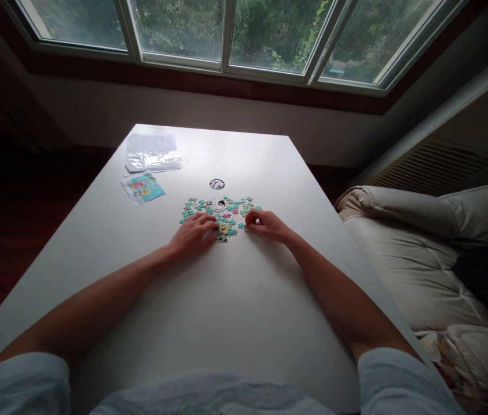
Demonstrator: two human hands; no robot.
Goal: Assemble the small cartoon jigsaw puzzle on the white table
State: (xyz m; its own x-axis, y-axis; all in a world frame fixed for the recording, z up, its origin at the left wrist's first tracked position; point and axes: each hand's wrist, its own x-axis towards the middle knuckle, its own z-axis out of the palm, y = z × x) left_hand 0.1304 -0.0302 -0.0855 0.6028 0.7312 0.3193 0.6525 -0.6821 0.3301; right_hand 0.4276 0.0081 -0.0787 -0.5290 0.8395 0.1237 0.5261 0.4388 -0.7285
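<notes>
Small jigsaw puzzle pieces (244, 204), mostly teal with some pink and green, lie spread on the white table. Among them is a joined patch of puzzle (225, 228) with yellow in it. My left hand (195, 231) is at the patch's left edge, with its curled fingertips and thumb against it. To the right of the patch, my right hand (270, 226) pinches thumb and finger together low over the table. A small puzzle piece seems to be at those fingertips, mostly hidden.
A round white item with a dark centre (219, 204) sits among the pieces, with a dark-rimmed disc (217, 184) behind it. A colourful picture card (143, 188) and a clear plastic packet (153, 152) lie at the table's back left. A pale couch (408, 253) stands at right.
</notes>
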